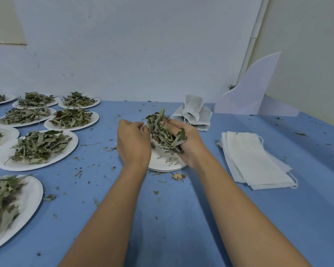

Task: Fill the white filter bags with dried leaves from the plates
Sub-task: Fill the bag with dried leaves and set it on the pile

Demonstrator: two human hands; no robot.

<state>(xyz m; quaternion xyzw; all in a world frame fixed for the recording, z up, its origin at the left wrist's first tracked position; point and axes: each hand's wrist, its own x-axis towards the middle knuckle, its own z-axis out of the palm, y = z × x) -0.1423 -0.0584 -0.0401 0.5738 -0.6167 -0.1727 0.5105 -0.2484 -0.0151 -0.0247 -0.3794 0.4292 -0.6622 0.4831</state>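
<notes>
Your right hand (181, 140) is at frame centre, palm up, with its fingers curled round a bunch of leaves (162, 128). The bunch sits above the far edge of a plate (168, 165) that carries only a few leaf bits. Your left hand (133, 143) is just left of the bunch, its back toward the camera and its fingers curled. A small white bit shows at its fingertips, but you cannot tell whether it grips anything. Flat bags (255, 160) lie stacked right of centre, apart from the plate. Filled bags (194, 112) lie in a heap just beyond your right hand, toward the wall. Full plates (37, 149) heaped with dried leaf cover the left side of the frame. Loose scraps (178, 176) are scattered over the blue desk (181, 218).
</notes>
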